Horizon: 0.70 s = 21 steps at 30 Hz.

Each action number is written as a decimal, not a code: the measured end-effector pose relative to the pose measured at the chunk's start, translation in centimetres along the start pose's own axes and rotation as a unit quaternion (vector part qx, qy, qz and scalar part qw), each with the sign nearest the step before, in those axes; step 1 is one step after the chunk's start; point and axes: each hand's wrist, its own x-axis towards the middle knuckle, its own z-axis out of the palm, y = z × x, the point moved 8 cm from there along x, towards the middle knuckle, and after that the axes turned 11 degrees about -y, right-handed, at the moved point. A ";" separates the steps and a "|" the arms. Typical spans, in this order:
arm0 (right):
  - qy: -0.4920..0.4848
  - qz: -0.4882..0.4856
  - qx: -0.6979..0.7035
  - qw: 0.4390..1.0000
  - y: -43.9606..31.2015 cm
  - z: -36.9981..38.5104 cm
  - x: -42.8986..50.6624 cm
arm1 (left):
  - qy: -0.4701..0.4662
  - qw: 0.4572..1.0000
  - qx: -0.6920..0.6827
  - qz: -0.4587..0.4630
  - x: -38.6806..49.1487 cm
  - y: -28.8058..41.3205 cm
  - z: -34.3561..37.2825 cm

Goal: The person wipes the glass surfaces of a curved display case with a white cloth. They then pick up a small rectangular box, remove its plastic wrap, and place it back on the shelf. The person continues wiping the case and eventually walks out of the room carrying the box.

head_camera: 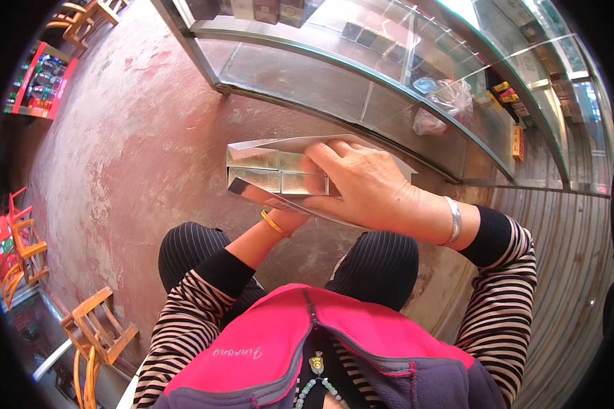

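An opened paperboard carton [245,191] is held in front of me above my knees, its long flaps spread apart. Two rows of small shiny, pale gold-green packs [256,180] show inside it. My right hand [371,179] reaches in from the right, fingers over the far row and thumb along the near side, covering the packs at that end. Below the near flap, my left hand [290,221] supports the carton; its fingers are hidden behind the board. A yellow metal bangle circles the left wrist, a silver-coloured one the right.
Beyond the carton stands a glass display case [286,66] with boxes and a clear plastic bag [445,105] inside. Ridged boards [552,255] lie to the right. At left are a wooden chair [100,327], more chairs, and a red-edged crate of bottles [43,79].
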 end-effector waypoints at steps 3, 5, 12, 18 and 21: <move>0.007 0.010 0.023 1.000 0.6 -0.1 -0.5 | -0.014 0.997 0.069 0.007 0.5 -0.4 0.2; 0.016 0.015 0.037 0.999 1.0 -0.5 -1.0 | -0.029 0.990 0.136 0.020 1.1 -0.5 0.1; 0.043 0.035 0.061 0.997 2.9 -5.6 -6.0 | 0.009 0.980 0.091 -0.175 -0.4 -1.5 0.0; 0.162 0.146 0.002 0.976 6.8 -16.1 -16.0 | 0.074 0.988 -0.018 -0.132 -2.1 -4.4 -2.8; 0.205 0.262 -0.081 0.940 8.2 -21.5 -23.7 | 0.055 0.990 -0.036 -0.127 -1.8 -3.6 -1.3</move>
